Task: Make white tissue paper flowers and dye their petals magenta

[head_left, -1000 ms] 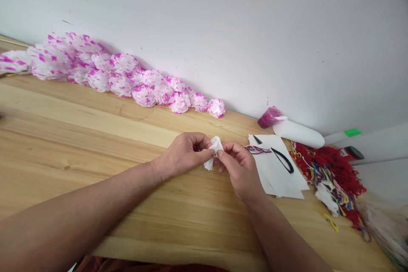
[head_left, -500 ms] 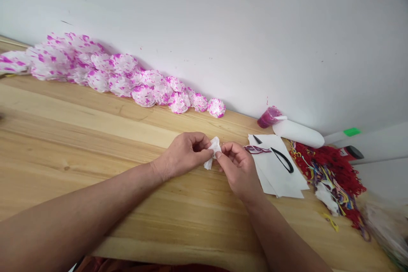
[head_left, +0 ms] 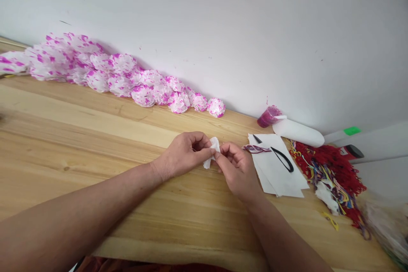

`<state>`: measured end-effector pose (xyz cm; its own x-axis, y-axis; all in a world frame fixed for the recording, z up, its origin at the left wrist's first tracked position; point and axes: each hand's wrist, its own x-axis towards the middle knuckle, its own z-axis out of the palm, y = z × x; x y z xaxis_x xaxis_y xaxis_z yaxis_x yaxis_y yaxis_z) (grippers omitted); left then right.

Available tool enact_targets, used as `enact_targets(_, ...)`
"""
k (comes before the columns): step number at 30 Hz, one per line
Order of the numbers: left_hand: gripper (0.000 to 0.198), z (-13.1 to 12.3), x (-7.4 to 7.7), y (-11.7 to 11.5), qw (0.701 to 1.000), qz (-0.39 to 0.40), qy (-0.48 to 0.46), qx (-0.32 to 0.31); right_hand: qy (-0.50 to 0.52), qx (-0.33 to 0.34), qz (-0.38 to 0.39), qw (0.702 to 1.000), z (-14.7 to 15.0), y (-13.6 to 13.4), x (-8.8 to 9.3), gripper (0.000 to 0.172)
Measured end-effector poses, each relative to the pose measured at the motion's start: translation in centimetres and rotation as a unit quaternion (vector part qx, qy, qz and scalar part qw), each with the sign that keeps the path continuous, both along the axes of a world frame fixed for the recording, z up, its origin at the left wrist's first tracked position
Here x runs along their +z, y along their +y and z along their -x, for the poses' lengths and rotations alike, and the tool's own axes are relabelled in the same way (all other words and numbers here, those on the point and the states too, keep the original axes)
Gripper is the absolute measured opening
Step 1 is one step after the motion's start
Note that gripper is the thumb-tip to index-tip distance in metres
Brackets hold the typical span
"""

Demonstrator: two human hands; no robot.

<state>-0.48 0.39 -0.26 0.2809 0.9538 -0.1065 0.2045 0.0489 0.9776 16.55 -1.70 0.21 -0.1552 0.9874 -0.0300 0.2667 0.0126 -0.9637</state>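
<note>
A small gathered piece of white tissue paper is pinched between my two hands, over the middle of the wooden table. My left hand closes thumb and fingers on it from the left. From the right, my right hand has thumb and index finger pressed on the same piece, its other fingers curled. Just beyond my right hand lie several white paper sheets. Thin purple-and-white threads and a black-handled tool, partly hidden, rest on top of them.
White and magenta paper flowers line the wall. A cup of magenta liquid leans by a white roll. Red yarn with mixed coloured threads, a black-lidded container and a clear plastic bag are at the right.
My left thumb has slid slightly to the right over the paper, towards my right fingertips. Both hands keep their pinch, and the things around have not moved.
</note>
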Motion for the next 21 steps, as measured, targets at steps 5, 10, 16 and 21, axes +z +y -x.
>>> enact_targets(5, 0.017, 0.09, 0.05, 0.05, 1.000, 0.007, -0.012, 0.001, -0.022, 0.005, -0.007, 1.000, 0.07, -0.20, 0.12, 0.020)
enact_targets(10, 0.020, 0.04, 0.05, -0.11, 1.000, 0.007, 0.002, -0.027, -0.007, -0.008, -0.011, 1.000, -0.11, -0.11, -0.07, 0.019)
enact_targets(16, 0.020, -0.08, 0.15, -0.18, 0.999, 0.002, 0.004, -0.040, 0.043, -0.031, 0.026, 0.998, -0.53, 0.31, -0.60, 0.025)
enact_targets(21, 0.026, -0.02, 0.31, -0.17, 1.000, 0.007, -0.002, -0.028, -0.013, -0.014, -0.027, 0.999, -0.34, 0.07, -0.20, 0.024)
